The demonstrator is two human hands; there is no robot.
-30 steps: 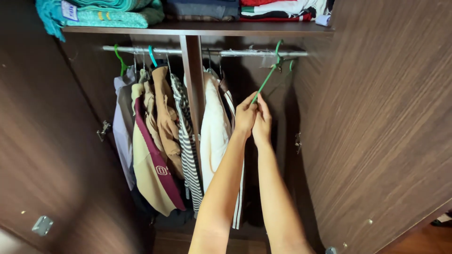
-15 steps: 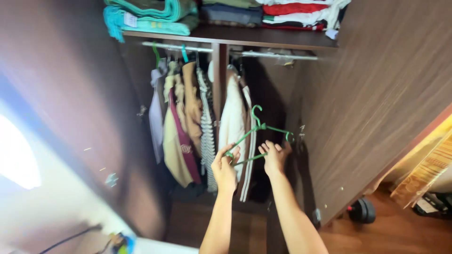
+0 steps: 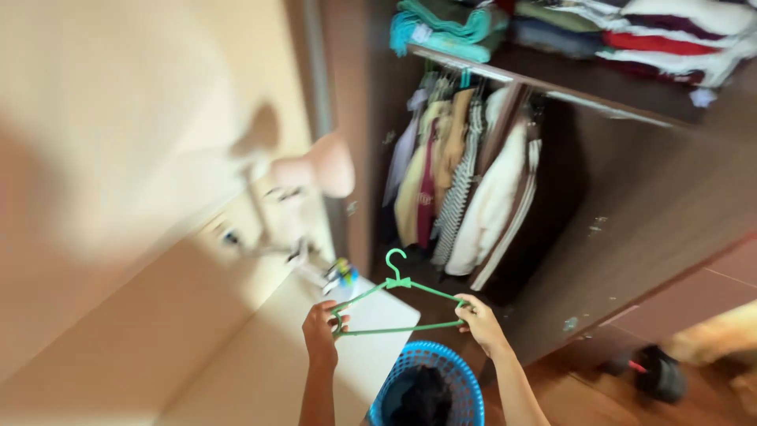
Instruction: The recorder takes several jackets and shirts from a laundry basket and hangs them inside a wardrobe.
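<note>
I hold an empty green plastic hanger (image 3: 398, 304) level in front of me, hook pointing up. My left hand (image 3: 322, 330) grips its left corner and my right hand (image 3: 478, 319) grips its right corner. Right under the hanger stands a blue mesh laundry basket (image 3: 430, 388) with dark cloth inside. The open brown wardrobe (image 3: 631, 205) is behind, up and to the right, with several garments (image 3: 461, 181) hanging from its rail.
Folded clothes (image 3: 583, 28) are stacked on the wardrobe's top shelf. A pale desk surface (image 3: 260, 363) with a pink lamp (image 3: 315, 166) lies to the left, beside a beige wall. A dark round object (image 3: 658, 371) sits on the wooden floor at right.
The hanger came off the rail and both hands carried it down and away from the wardrobe. My view swung left, bringing the desk, lamp and blue basket into sight.
</note>
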